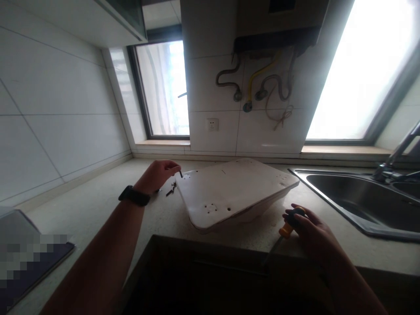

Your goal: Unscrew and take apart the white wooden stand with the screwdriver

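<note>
Right hand [311, 225] is gripping an orange-handled screwdriver [286, 230] while the left hand [160, 173] is pinching a dark screw [181, 174] at the left corner of a white panel [229, 186].

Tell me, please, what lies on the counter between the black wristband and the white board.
A few small screws lie there on the counter, close to the board, in the head view.

White panel [229, 188], orange-and-black screwdriver [286, 229]
Dark holes [229, 209] dot the panel; the loose screws [169, 192] look dark; the worktop [157, 221] is pale cream, finely speckled; white wall tiles [62, 92] carry thin dark lines; one hose [258, 77] is yellow; the watch [134, 196] black.
</note>
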Demonstrator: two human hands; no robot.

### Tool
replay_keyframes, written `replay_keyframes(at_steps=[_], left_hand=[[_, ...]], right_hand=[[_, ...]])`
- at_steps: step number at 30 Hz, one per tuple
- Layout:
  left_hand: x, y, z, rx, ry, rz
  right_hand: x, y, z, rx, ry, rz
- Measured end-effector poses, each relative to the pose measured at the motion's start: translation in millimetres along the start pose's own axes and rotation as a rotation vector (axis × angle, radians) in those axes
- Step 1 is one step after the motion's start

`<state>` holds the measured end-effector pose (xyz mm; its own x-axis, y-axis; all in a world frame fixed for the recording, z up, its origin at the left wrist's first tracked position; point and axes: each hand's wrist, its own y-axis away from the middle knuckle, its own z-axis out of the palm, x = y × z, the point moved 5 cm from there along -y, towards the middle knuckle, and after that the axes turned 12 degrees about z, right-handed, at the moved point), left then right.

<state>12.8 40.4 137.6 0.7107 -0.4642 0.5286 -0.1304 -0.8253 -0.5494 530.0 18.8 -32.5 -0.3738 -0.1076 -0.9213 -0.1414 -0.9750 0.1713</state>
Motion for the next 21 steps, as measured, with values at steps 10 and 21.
replay_keyframes(at_steps=[10,21], left_hand=[[-136.2,36.3,32.0,-0.127,-0.069,-0.227],[-151.4,43.6,55.6,-0.062,-0.068,-0.263]], right_hand=[[-3.1,6.1,5.7,0.058,0.011,0.039],[-2.7,4.2,2.6,0.089,0.013,0.041]])
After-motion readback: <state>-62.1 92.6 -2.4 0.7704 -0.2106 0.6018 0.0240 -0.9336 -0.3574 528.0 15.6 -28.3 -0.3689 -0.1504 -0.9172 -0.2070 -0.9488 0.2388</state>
